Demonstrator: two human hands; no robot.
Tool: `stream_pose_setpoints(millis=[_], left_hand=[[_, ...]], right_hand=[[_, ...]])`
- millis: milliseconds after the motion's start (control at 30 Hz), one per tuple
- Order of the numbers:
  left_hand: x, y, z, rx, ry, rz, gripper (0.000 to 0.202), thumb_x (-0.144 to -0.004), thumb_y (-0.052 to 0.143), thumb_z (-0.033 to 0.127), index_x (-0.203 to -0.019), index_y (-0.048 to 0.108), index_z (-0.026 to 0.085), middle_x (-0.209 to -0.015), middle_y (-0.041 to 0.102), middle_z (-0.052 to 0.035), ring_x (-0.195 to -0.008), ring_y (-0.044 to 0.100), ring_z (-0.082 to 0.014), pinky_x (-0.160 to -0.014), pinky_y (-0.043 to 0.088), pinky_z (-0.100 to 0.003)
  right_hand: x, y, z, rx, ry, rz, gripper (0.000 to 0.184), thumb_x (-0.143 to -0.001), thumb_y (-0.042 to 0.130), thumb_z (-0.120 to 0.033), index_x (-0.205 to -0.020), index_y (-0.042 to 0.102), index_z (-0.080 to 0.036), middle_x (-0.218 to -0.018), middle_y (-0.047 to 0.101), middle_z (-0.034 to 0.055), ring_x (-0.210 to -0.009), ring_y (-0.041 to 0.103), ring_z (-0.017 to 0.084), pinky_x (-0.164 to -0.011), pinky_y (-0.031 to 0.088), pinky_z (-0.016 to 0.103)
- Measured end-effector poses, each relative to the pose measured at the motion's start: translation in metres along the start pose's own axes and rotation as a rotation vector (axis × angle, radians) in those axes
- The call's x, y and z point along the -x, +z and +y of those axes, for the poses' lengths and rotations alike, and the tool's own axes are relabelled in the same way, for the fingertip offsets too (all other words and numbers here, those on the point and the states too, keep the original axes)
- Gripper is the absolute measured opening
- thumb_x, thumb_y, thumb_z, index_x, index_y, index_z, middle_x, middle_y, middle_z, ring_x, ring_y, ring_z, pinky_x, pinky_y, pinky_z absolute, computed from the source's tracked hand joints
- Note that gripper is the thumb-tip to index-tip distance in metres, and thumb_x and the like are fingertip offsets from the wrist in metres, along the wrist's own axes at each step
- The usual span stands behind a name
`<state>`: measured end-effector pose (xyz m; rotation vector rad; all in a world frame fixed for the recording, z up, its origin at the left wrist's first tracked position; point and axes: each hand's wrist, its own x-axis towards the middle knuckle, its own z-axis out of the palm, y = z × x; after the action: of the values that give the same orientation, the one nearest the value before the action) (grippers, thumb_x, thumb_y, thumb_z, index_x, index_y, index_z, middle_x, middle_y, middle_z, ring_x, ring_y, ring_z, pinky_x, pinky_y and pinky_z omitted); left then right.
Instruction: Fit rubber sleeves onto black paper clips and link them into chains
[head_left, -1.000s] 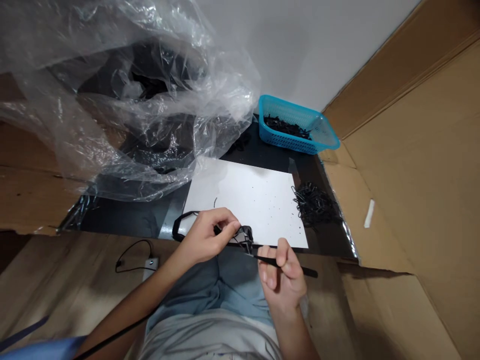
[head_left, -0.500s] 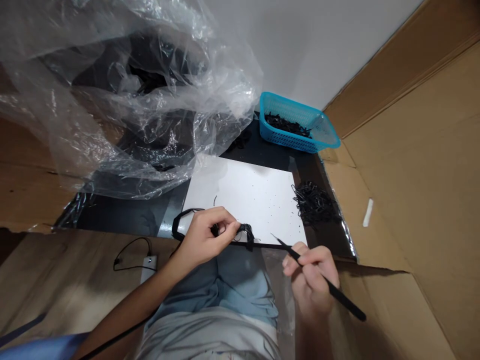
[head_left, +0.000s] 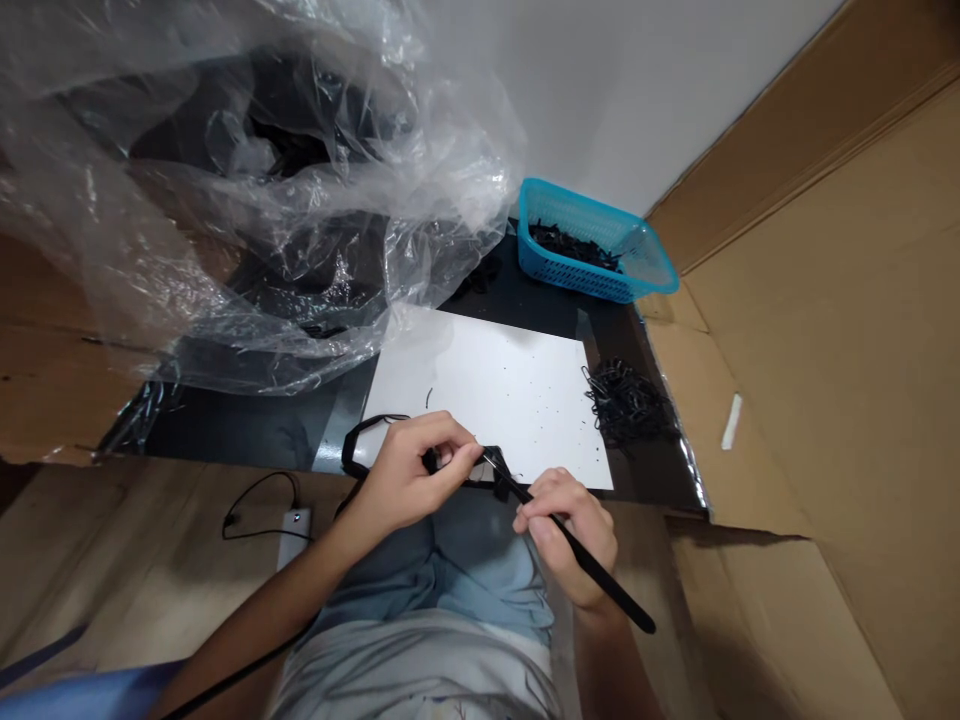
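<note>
My left hand (head_left: 420, 465) pinches a black strap-like piece (head_left: 502, 476) at the front edge of the white board (head_left: 480, 365). One bunched end pokes out past the fingertips, and a bent loop of black band shows left of the hand; the part between is hidden by the fingers. In my right hand (head_left: 574, 535) is a pair of black tweezers (head_left: 604, 578), held like a pen. Their tips reach the bunched end beside my left thumb and seem to touch it. Whether the tips grip anything is too small to tell.
A heap of thin black loops (head_left: 626, 402) lies right of the board. Behind it stands a blue basket (head_left: 600, 285) with black pieces inside. A large clear plastic bag (head_left: 330, 220) covers the back left. Cardboard (head_left: 840, 330) walls the right side. A white power bank (head_left: 295, 535) with a cable sits below left.
My right hand has moved left with the tweezers, bringing their tips from open air over to the black piece. My left hand keeps its pinch in nearly the same place.
</note>
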<state>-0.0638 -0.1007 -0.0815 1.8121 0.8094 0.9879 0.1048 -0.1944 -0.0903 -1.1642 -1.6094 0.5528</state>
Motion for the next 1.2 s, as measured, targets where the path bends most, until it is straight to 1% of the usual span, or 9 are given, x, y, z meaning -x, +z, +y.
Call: stream_pose_setpoints(millis=[200,367,500,667,800,867,933,1067,1200], left_hand=[[0.000,0.000,-0.002,0.000,0.006,-0.004,0.018,-0.082,0.056,0.015,-0.065,0.061,0.013,-0.055,0.053,0.0015,-0.051,0.047,-0.0083,-0.050,0.036,-0.019],[0.001,0.001,-0.002,-0.006,0.012,-0.002,0.019,-0.084,0.055,0.016,-0.066,0.061,0.013,-0.058,0.055,0.0004,-0.053,0.050,-0.0089,-0.052,0.037,-0.020],[0.002,0.001,-0.002,-0.018,0.009,-0.002,0.019,-0.085,0.055,0.017,-0.067,0.061,0.014,-0.060,0.056,0.0001,-0.055,0.051,-0.0098,-0.053,0.038,-0.021],[0.003,0.000,-0.002,-0.004,0.001,-0.024,0.020,-0.086,0.053,0.019,-0.069,0.060,0.014,-0.061,0.055,-0.0004,-0.057,0.051,-0.0106,-0.055,0.038,-0.022],[0.003,-0.002,-0.002,0.032,-0.006,-0.043,0.020,-0.087,0.053,0.019,-0.068,0.060,0.014,-0.061,0.055,-0.0004,-0.057,0.049,-0.0105,-0.055,0.037,-0.022],[0.002,-0.004,-0.002,0.064,-0.011,-0.066,0.020,-0.086,0.053,0.019,-0.069,0.060,0.013,-0.061,0.055,-0.0004,-0.057,0.049,-0.0104,-0.055,0.036,-0.022],[0.002,-0.005,-0.003,0.103,-0.011,-0.089,0.020,-0.086,0.053,0.019,-0.070,0.061,0.013,-0.061,0.054,-0.0002,-0.056,0.049,-0.0104,-0.054,0.036,-0.022],[0.003,-0.005,-0.005,0.157,-0.015,-0.107,0.019,-0.087,0.052,0.019,-0.071,0.062,0.013,-0.061,0.053,-0.0001,-0.056,0.048,-0.0101,-0.054,0.036,-0.022],[0.003,-0.005,-0.005,0.154,-0.014,-0.105,0.019,-0.086,0.053,0.019,-0.071,0.062,0.013,-0.061,0.054,-0.0005,-0.056,0.048,-0.0103,-0.054,0.036,-0.022]], right_hand=[[0.000,-0.001,0.002,-0.004,-0.002,-0.031,0.016,-0.081,0.049,-0.008,-0.085,0.054,-0.023,-0.064,0.058,-0.0020,-0.061,0.049,0.015,-0.060,0.042,0.031],[-0.001,-0.003,-0.005,0.058,0.032,-0.053,0.016,-0.082,0.049,-0.008,-0.088,0.053,-0.022,-0.064,0.055,-0.0017,-0.061,0.050,0.015,-0.058,0.043,0.030],[-0.002,-0.001,-0.014,0.122,0.058,-0.045,0.016,-0.083,0.049,-0.008,-0.088,0.054,-0.023,-0.065,0.055,-0.0015,-0.061,0.053,0.015,-0.058,0.044,0.029],[-0.005,-0.001,-0.016,0.110,0.120,-0.023,0.014,-0.082,0.050,-0.010,-0.086,0.056,-0.022,-0.068,0.057,0.0000,-0.064,0.055,0.015,-0.059,0.045,0.029],[-0.005,-0.001,-0.010,-0.079,0.167,0.024,0.018,-0.081,0.050,-0.010,-0.090,0.057,-0.023,-0.071,0.058,-0.0005,-0.065,0.056,0.015,-0.059,0.045,0.028],[-0.005,0.003,-0.006,-0.253,0.216,0.085,0.016,-0.082,0.049,-0.012,-0.091,0.055,-0.024,-0.069,0.057,-0.0016,-0.064,0.056,0.015,-0.058,0.044,0.027],[-0.006,0.010,-0.002,-0.422,0.250,0.175,0.010,-0.082,0.049,-0.015,-0.086,0.052,-0.024,-0.064,0.056,-0.0025,-0.061,0.054,0.015,-0.057,0.043,0.027],[-0.017,0.025,0.004,-0.687,0.290,0.319,0.004,-0.076,0.048,-0.020,-0.074,0.046,-0.023,-0.046,0.044,-0.0052,-0.049,0.044,0.015,-0.049,0.038,0.024],[-0.029,0.029,0.006,-0.813,0.376,0.361,0.005,-0.071,0.047,-0.022,-0.069,0.043,-0.024,-0.039,0.032,-0.0071,-0.042,0.032,0.014,-0.043,0.032,0.023]])
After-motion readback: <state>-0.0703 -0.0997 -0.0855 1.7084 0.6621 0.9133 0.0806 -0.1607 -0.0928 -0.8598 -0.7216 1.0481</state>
